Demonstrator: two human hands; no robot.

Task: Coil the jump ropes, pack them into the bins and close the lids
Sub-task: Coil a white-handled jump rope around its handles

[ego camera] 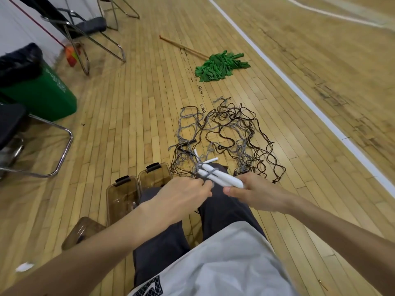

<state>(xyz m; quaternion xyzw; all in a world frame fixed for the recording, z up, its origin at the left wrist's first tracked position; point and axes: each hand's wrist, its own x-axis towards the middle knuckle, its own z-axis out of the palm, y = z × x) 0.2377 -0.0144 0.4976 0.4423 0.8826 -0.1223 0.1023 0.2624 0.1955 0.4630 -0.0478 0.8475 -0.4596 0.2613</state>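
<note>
Near field: the person is low over the wooden floor point(128, 129), knees in dark trousers just under both hands.

- Right hand point(256, 194): fingers curled round the butt end of a bundle of white handles point(222, 178), thumb laid along the near side.
- Left hand point(183, 195): fingers bunched in a pinch on the grey cord point(206, 172), which crosses the handles in a wrap near their far end.
- Handle long axis: runs from the right hand up and to the left, away from the body. The free tips point toward the rope pile.
- The left hand is touching the bundle's left flank, so it is the nearer one for winding. The right serves as anchor.

Judgement: the step in hand is binding one rope round its handles. Packing has not begun.

Mid field, left of the left forearm:
- Two brown translucent bins stand side by side, lids off, the nearer bin point(110, 197) and the farther bin point(147, 178).
- They lie left of the bundle, so the left hand has the shorter path.
- A brown piece point(83, 230) nearer the body is possibly a lid; I cannot tell.

Beyond the handles: a loose pile of ropes point(230, 133), grey and dark brown strands tangled, flat on the boards.

Far field: a green mop point(220, 66), a green waste bin point(47, 97), chrome chair frames point(64, 133) and a white court line point(299, 92).
</note>
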